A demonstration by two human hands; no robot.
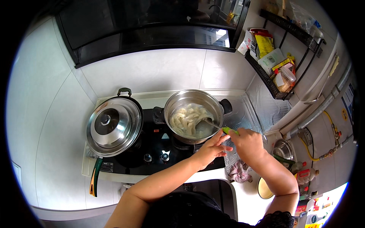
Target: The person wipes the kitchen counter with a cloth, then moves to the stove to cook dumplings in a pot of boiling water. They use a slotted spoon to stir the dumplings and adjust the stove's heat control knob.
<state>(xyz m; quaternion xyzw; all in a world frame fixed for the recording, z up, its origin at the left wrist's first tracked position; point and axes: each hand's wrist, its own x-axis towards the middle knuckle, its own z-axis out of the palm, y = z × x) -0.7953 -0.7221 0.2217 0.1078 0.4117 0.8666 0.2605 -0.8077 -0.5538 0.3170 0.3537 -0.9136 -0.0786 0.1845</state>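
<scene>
A steel pot (182, 94) with black side handles stands on the right part of the black stove. Pale dumplings (187, 117) crowd the cloudy liquid in it. My right hand (246, 142) is wrapped round the green handle of a metal ladle (227, 130), just off the pot's right front rim. The ladle's head dips into the liquid on the right side, beside the dumplings. My left hand (213, 151) is close by on the left, fingers spread, near the pot's front edge; whether a fingertip touches the ladle handle is unclear.
A lidded pan (114, 125) sits on the left burner, its green and orange handle (95, 176) pointing toward me. A crumpled cloth (240, 171), a yellowish bowl (265, 189) and a steel bowl (283, 149) lie to the right. A black rack (266, 78) holds packets and jars above.
</scene>
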